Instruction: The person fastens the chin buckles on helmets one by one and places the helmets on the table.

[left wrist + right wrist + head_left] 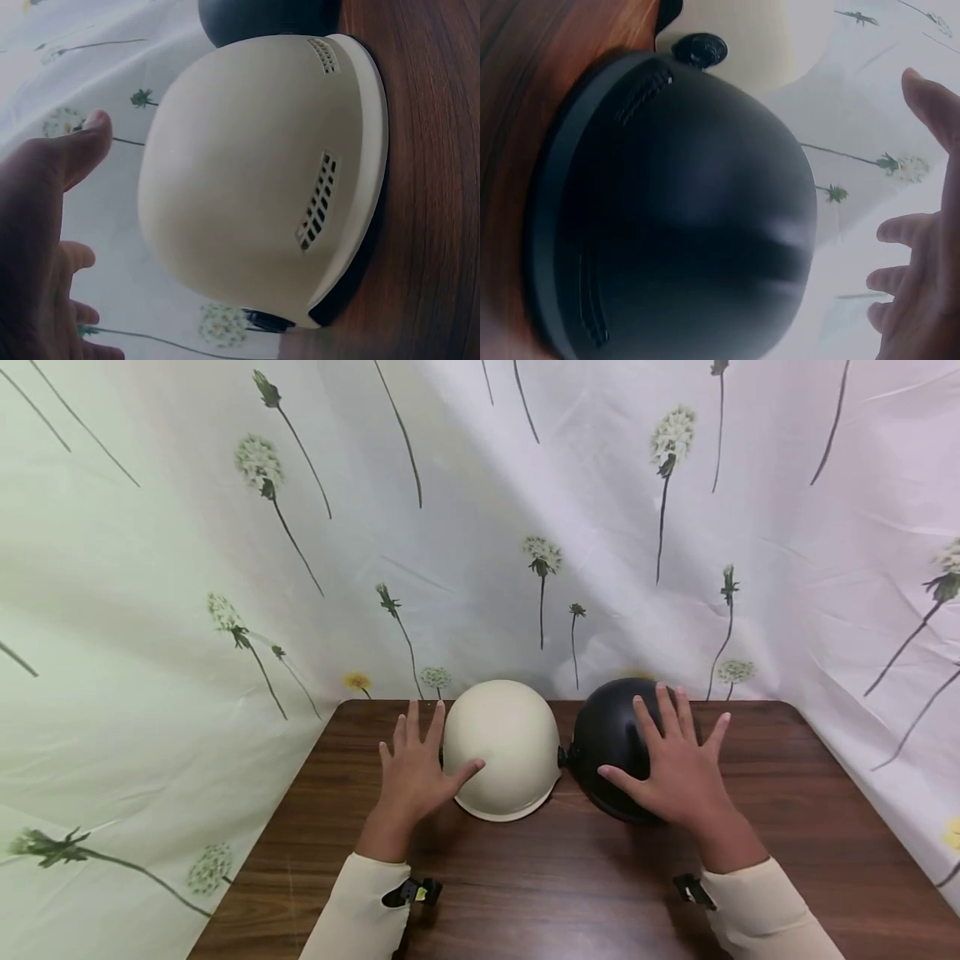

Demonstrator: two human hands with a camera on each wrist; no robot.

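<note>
Two helmets rest dome-up side by side at the far part of the table. The cream helmet [501, 743] is on the left; the left wrist view shows its slotted vents [318, 201] and rim. To its right sits the black helmet [604, 739], vented too in the right wrist view. My left hand [414, 770], fingers spread, is over the cream helmet's left side; a gap shows between them in the left wrist view. Above the black helmet's right side my right hand [684, 768] spreads its fingers, apart from the dome in the right wrist view.
The dark brown wooden table [525, 893] stretches toward me. Behind and beside it hangs a pale curtain [480, 568] printed with dandelions. A small black knob [701, 50] sits between the two helmets. Dark wrist mounts [420, 892] sit at my sleeves.
</note>
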